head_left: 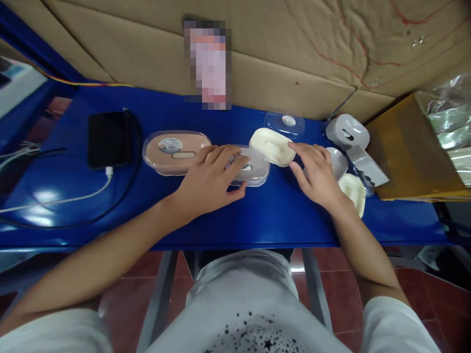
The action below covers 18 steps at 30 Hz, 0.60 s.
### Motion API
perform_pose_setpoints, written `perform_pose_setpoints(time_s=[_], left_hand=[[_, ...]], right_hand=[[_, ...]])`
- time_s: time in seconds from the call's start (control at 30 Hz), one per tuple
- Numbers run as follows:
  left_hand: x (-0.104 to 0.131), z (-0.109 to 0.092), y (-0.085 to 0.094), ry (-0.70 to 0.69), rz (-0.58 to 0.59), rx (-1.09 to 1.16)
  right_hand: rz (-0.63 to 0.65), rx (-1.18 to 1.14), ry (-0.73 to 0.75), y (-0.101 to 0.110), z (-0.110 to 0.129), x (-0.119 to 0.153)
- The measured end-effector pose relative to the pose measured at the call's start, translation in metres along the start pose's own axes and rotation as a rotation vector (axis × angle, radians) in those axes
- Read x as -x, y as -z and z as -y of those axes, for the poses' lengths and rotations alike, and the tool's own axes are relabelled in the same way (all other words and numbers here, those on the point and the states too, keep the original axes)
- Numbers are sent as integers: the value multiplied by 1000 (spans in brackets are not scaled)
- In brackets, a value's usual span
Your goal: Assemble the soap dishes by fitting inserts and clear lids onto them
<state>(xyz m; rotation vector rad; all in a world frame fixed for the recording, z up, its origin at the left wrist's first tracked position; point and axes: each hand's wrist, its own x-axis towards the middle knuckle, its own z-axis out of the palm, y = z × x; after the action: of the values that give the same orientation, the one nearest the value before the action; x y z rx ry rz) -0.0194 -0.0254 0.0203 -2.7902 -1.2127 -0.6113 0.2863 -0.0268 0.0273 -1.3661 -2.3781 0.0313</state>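
My left hand point(211, 179) lies on a grey oval box with a clear lid point(255, 169) in the middle of the blue table, fingers curled over its left half. My right hand point(316, 171) touches the near edge of a cream oval tray point(272, 144) with its fingertips, holding nothing. A pink oval box with a clear lid and a round label point(172, 152) stands just left of the grey box. A loose clear lid point(284, 122) lies behind the cream tray.
A black phone point(108, 138) with a white cable point(73, 198) lies at the left. A grey box point(348, 131), a grey lid point(338, 162) and another cream tray point(355, 191) sit at the right, beside a brown carton point(408, 147). Cardboard point(147, 54) lines the back.
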Motion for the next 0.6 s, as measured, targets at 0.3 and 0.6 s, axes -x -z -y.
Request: perform_pose_setpoints(time_s=[0.3,0.6], left_hand=[[0,-2,3,228,-46,-114],[1,-22,-17,-362,85,33]], right_hand=[[201,13,68,-7,-4,5],[185,-289,78,40,-18,6]])
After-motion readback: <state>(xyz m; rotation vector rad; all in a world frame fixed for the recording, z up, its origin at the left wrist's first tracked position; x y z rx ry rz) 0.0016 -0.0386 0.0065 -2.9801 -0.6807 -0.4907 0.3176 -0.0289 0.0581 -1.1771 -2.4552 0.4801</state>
